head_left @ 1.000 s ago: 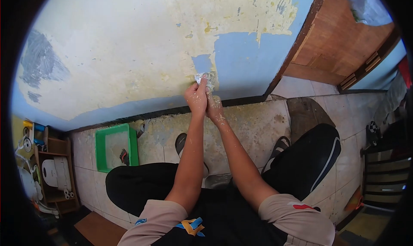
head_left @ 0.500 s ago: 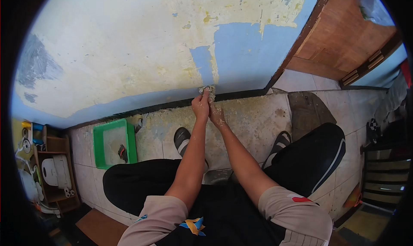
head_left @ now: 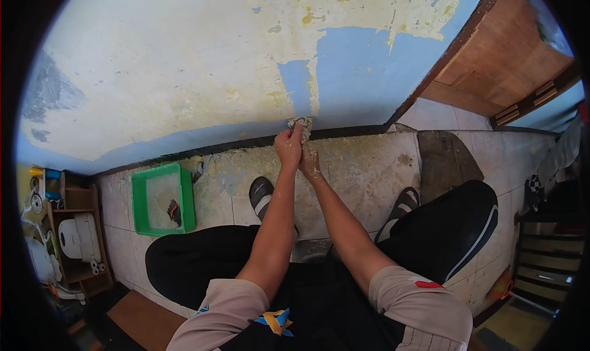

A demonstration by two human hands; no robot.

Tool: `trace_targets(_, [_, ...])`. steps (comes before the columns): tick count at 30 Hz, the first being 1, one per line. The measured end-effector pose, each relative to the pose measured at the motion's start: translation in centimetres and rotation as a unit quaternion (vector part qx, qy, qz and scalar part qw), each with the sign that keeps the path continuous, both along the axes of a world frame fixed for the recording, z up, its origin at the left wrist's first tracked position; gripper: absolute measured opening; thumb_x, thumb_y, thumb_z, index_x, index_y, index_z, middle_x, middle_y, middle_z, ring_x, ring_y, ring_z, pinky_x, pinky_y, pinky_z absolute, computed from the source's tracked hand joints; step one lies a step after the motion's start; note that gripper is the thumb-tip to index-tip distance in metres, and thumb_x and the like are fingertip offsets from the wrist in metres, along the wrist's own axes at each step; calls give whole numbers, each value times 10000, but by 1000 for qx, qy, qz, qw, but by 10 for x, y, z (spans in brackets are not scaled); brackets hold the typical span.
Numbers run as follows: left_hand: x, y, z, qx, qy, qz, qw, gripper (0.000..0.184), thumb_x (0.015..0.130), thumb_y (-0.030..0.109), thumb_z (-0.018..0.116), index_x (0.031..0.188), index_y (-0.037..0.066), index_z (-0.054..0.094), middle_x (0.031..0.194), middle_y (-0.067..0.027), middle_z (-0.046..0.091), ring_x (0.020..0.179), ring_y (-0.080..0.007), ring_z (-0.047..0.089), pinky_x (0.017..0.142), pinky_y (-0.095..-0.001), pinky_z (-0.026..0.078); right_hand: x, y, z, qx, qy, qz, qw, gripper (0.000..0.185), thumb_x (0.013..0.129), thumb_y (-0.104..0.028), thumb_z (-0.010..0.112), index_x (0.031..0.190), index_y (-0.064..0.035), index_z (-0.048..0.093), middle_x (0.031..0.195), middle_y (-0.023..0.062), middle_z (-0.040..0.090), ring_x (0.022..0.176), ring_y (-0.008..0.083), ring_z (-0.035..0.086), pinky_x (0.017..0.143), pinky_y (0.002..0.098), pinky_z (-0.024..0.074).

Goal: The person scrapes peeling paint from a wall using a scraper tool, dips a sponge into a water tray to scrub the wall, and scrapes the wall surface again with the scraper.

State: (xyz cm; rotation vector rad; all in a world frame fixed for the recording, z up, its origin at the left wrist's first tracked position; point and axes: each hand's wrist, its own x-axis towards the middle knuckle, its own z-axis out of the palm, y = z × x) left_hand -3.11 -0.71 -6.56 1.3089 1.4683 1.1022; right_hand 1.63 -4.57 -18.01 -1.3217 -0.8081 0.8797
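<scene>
My left hand and my right hand are close together, both closed on a paint scraper. Pale paint scrapings cake the tool and hide most of its blade, and flecks of them stick to my right hand. Its tip is at the foot of the wall, just above the dark baseboard. A narrow strip of blue paint rises above the tool, edged by patches where the blue is gone and a cream and yellow layer shows.
Paint crumbs litter the tiled floor. To the left stands a green tray holding a dark item, beside a wooden shelf. A brown cloth lies right of my foot, near a wooden door. A dark rack stands far right.
The view has shifted slightly, so the wall and door appear farther right. Both hands keep their hold on the scraper at nearly the same place on the wall.
</scene>
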Motion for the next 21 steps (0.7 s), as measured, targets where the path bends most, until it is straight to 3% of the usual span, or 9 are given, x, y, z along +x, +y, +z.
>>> trace_targets(2, [-2,-2,14,12,69,-11,997,570,873,436,730,626,-63,606,549,-140,557,523,-161,445,553,-374,410,-6,1,-9,70,-280,-47,956,357,918,-218,683,1191,-2,605,675,75,584,523,194,486,490,344,391])
trace_targets(6, [-6,2,5,77,33,4,996,611,866,445,740,553,-27,511,500,-42,418,529,-116,340,492,-376,313,-11,18,-60,129,-352,-27,927,656,884,-71,668,1471,-36,378,780,97,629,550,234,519,508,334,421])
trace_targets(7, [-13,4,5,32,48,-40,998,568,866,466,731,615,-15,563,542,-40,480,544,-118,403,507,-359,342,-10,14,-46,61,-188,-17,980,302,943,-224,617,1154,-37,511,707,68,610,553,193,538,506,343,420])
trace_targets(8, [-21,9,7,-10,62,-85,994,536,865,488,723,677,-2,616,583,-38,542,559,-119,466,522,-342,371,-10,11,-31,-9,-18,-6,1000,385,1001,-378,565,838,-38,644,633,38,591,556,152,556,505,352,419])
trace_targets(9, [-30,16,11,-4,59,-81,995,536,865,488,723,677,-2,616,583,-38,542,559,-119,466,522,-342,371,-10,6,-9,-3,-22,-3,1000,385,1001,-378,565,838,-38,644,633,38,591,556,152,556,505,352,419])
trace_targets(11, [-61,35,28,-104,9,-286,952,493,857,536,700,928,48,702,810,-51,686,733,-144,635,622,-314,466,-13,-2,34,-109,169,-7,980,361,944,-325,663,780,-6,622,562,43,500,504,175,486,511,361,396])
trace_targets(15, [-180,105,113,-292,388,-404,775,611,822,582,689,1196,99,683,1069,-65,714,947,-186,682,776,-365,534,-43,-8,64,-143,27,46,988,590,960,-450,619,562,-39,476,505,14,439,497,147,476,503,358,380])
trace_targets(19, [-334,137,166,-59,635,-299,709,397,768,416,736,934,56,761,912,-179,733,840,-329,695,781,-437,536,-64,6,-7,20,-136,121,983,587,963,-500,591,574,-72,494,509,18,472,476,152,482,485,353,382])
trace_targets(21, [-392,128,177,-111,661,-258,695,419,765,428,747,938,47,756,923,-178,733,891,-342,694,802,-442,536,-72,-11,52,-160,-4,180,971,560,955,-501,605,593,-84,511,503,11,470,450,143,474,458,332,368])
